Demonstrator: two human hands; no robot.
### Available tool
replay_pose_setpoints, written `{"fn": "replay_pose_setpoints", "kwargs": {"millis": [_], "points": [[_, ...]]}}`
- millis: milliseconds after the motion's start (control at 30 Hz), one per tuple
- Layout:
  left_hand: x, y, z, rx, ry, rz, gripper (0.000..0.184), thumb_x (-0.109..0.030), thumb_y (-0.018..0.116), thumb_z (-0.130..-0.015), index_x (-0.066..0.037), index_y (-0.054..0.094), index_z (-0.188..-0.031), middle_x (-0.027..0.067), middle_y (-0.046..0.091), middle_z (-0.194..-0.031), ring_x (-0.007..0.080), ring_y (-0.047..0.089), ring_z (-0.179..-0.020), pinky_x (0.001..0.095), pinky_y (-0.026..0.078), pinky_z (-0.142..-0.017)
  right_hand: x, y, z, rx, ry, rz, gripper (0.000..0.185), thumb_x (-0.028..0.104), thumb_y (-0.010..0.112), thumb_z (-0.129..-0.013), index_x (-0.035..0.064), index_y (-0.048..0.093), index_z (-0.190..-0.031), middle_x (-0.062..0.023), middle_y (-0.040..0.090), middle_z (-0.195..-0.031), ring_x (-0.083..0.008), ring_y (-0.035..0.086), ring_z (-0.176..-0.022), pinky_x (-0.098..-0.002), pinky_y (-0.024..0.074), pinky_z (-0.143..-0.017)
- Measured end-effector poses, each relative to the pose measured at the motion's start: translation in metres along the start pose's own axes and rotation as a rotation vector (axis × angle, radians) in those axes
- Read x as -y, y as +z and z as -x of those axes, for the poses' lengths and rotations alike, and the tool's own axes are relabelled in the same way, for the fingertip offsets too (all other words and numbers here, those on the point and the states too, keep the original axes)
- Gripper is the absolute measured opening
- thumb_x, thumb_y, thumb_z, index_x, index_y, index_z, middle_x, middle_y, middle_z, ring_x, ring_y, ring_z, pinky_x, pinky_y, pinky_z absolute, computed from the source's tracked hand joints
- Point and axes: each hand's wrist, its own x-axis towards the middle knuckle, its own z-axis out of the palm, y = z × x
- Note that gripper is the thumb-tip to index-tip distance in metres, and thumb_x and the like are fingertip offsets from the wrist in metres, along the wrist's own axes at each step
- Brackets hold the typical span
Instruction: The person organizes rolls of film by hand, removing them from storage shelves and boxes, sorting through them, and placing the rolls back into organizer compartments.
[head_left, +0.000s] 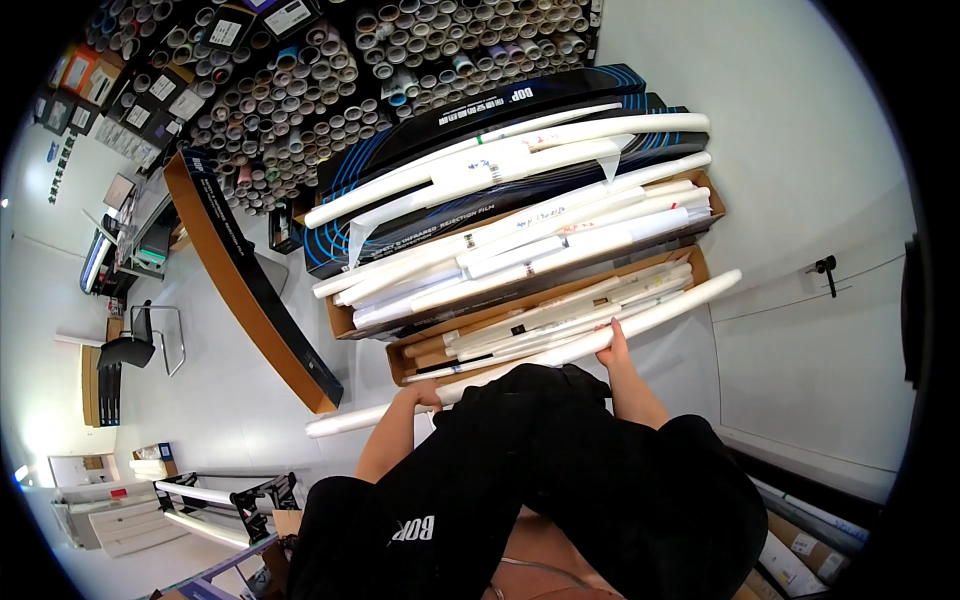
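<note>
A long white roll (660,313) lies across in front of my body, tilted up to the right. My left hand (424,394) is closed round it near its left part, and my right hand (613,342) grips it further right. Just beyond the roll is a long open cardboard box (700,262) with several thin white rolls (590,312) inside. Behind that, a second open box (490,302) is heaped with thicker white rolls (540,222), some with handwriting on them.
Black long boxes (590,90) lie behind the rolls. A rack of many tube ends (290,90) fills the back. An open long box (255,290) stands at the left, with a black chair (130,348) beyond. A door (810,350) is at the right.
</note>
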Motion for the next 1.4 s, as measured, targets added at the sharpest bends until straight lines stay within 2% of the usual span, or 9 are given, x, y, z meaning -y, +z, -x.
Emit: {"fn": "replay_pose_setpoints", "kwargs": {"millis": [67,433,500,833,1000,1033,1233,1367,1400], "points": [[-0.005,-0.005,0.006,0.079,0.007,-0.065,0.065,-0.028,0.073,-0.056,-0.012,0.060,-0.117,0.0189,0.062,-0.114,0.0339,0.056,-0.107,0.0394,0.044,-0.090,0.000,0.001,0.002,-0.007,-0.006,-0.001,0.046,0.024,0.070,-0.083,0.0106,0.043,-0.118,-0.0092,0.055,-0.085,-0.0235,0.057,-0.077,-0.0388,0.0538,-0.076],[0.014,0.012,-0.005,-0.044,0.027,-0.084,0.064,-0.033,0.071,-0.055,-0.011,0.062,-0.114,0.0202,0.061,-0.113,0.0351,0.056,-0.107,0.0414,0.042,-0.091,0.000,-0.004,0.003,0.037,-0.023,0.011,0.043,0.024,0.067,-0.085,0.0100,0.042,-0.118,-0.0093,0.055,-0.083,-0.0227,0.057,-0.076,-0.0389,0.0532,-0.077],[0.015,0.014,-0.005,-0.084,0.026,-0.069,0.062,-0.033,0.071,-0.054,-0.010,0.064,-0.111,0.0199,0.062,-0.112,0.0347,0.057,-0.105,0.0414,0.043,-0.090,0.000,-0.011,-0.003,0.091,-0.023,0.027,0.061,0.027,0.073,-0.080,0.0121,0.039,-0.128,-0.0107,0.053,-0.096,-0.0255,0.056,-0.086,-0.0395,0.0521,-0.083],[-0.003,0.004,0.011,0.018,0.001,-0.089,0.055,-0.033,0.070,-0.056,-0.008,0.067,-0.105,0.0193,0.065,-0.106,0.0339,0.060,-0.098,0.0386,0.047,-0.085,-0.002,-0.011,-0.002,0.038,-0.019,0.003,0.050,0.024,0.069,-0.083,0.0103,0.043,-0.123,-0.0105,0.053,-0.093,-0.0228,0.057,-0.083,-0.0381,0.0527,-0.082],[0.013,0.009,0.009,-0.041,0.177,0.025,0.054,-0.027,0.076,-0.054,-0.008,0.066,-0.103,0.0179,0.066,-0.100,0.0348,0.060,-0.097,0.0396,0.047,-0.084,-0.010,-0.007,-0.007,0.145,-0.018,0.000,0.051,0.034,0.058,-0.089,0.0070,0.044,-0.130,-0.0173,0.054,-0.122,-0.0359,0.048,-0.116,-0.0510,0.0338,-0.105],[0.017,0.010,0.008,-0.017,0.187,0.052,0.053,-0.027,0.076,-0.055,-0.008,0.066,-0.103,0.0180,0.066,-0.100,0.0350,0.061,-0.097,0.0398,0.047,-0.084,-0.007,0.017,0.030,0.169,0.001,-0.040,0.033,0.027,0.061,-0.088,0.0070,0.049,-0.111,-0.0097,0.056,-0.091,-0.0247,0.056,-0.082,-0.0394,0.0499,-0.081],[0.030,0.031,0.015,-0.097,0.044,0.069,0.048,-0.027,0.075,-0.058,-0.007,0.065,-0.101,0.0183,0.066,-0.096,0.0365,0.061,-0.094,0.0410,0.048,-0.082,-0.013,0.024,0.011,0.115,-0.002,0.008,0.034,0.023,0.064,-0.087,0.0066,0.047,-0.111,-0.0099,0.054,-0.083,-0.0229,0.057,-0.071,-0.0394,0.0528,-0.069],[-0.052,0.005,0.078,-0.352,-0.073,0.033,0.043,-0.026,0.073,-0.060,-0.005,0.064,-0.096,0.0190,0.067,-0.092,0.0382,0.061,-0.091,0.0424,0.048,-0.080,-0.011,0.024,0.005,0.108,-0.009,-0.024,0.032,0.022,0.065,-0.086,0.0075,0.047,-0.108,-0.0089,0.055,-0.084,-0.0227,0.057,-0.076,-0.0391,0.0532,-0.072],[-0.053,0.000,0.078,-0.290,-0.097,-0.017,0.043,-0.025,0.075,-0.057,-0.005,0.063,-0.093,0.0191,0.066,-0.093,0.0371,0.061,-0.092,0.0425,0.048,-0.080,-0.011,0.024,0.008,0.094,-0.004,-0.038,0.029,0.023,0.065,-0.086,0.0076,0.048,-0.105,-0.0083,0.055,-0.082,-0.0224,0.057,-0.074,-0.0388,0.0529,-0.071]]}}
